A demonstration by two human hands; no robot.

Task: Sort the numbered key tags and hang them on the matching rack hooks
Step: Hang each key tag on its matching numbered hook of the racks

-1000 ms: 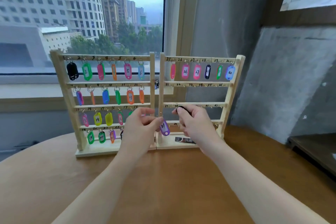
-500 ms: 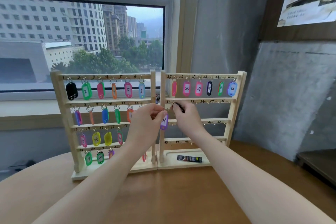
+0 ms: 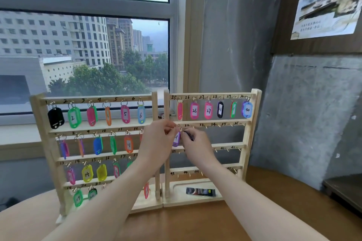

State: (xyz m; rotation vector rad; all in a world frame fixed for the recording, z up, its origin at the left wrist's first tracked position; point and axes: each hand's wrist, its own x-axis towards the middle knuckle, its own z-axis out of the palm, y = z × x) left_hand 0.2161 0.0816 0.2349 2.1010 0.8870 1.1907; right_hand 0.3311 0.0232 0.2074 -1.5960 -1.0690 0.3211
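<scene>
Purple oval tag [image 3: 176, 139], hands pinching ring

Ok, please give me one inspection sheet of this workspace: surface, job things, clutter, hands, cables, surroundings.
Surface: brown wooden table.
Job's things: two wooden racks; left rack mostly filled, right rack filled in its top row only. Purple tag at the second row's first hook.
Clutter: small dark packet on the right rack's base.
Hands: left hand pinches the tag's ring; right hand holds a dark pen-like item.
Cables: nothing seen.
Surroundings: window, grey wall, poster.
</scene>
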